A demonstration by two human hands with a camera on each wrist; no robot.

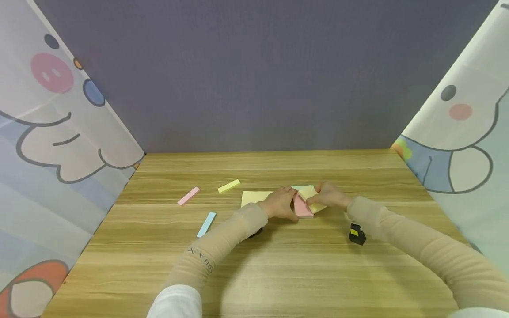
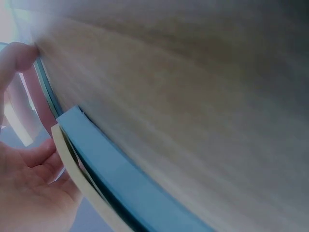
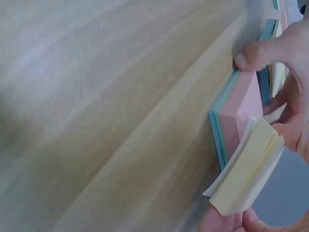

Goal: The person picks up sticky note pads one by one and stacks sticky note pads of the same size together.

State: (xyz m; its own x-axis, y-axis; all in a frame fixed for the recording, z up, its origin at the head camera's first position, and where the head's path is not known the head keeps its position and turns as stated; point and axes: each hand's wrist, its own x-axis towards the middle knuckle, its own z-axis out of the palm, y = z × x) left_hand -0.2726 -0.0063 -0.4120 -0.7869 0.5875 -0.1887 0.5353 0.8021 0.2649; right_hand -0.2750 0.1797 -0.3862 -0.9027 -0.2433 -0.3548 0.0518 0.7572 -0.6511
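Observation:
My left hand [image 1: 280, 204] grips a stack of sticky-note pads, thumb on the near side and fingers behind. Pink pad [image 3: 245, 96] lies on top of that stack, and a blue-green layer [image 3: 223, 113] shows beneath it. My right hand [image 1: 333, 195] pinches a small yellow pad [image 3: 246, 169], tilted over the right side of the pink one, with its sheets slightly fanned. Left of the left hand lies another yellow pad [image 1: 253, 197], partly covered by that hand. In the left wrist view, a blue pad [image 2: 120, 164] sits against a cream one near the palm.
Three narrow strips lie to the left: pink [image 1: 188, 196], yellow [image 1: 229, 186] and blue [image 1: 206, 224]. A small black object with a yellow patch [image 1: 357, 234] sits by the right forearm. Something dark [image 1: 256, 233] is half hidden under the left forearm. A grey panel [image 1: 262, 79] stands behind the table.

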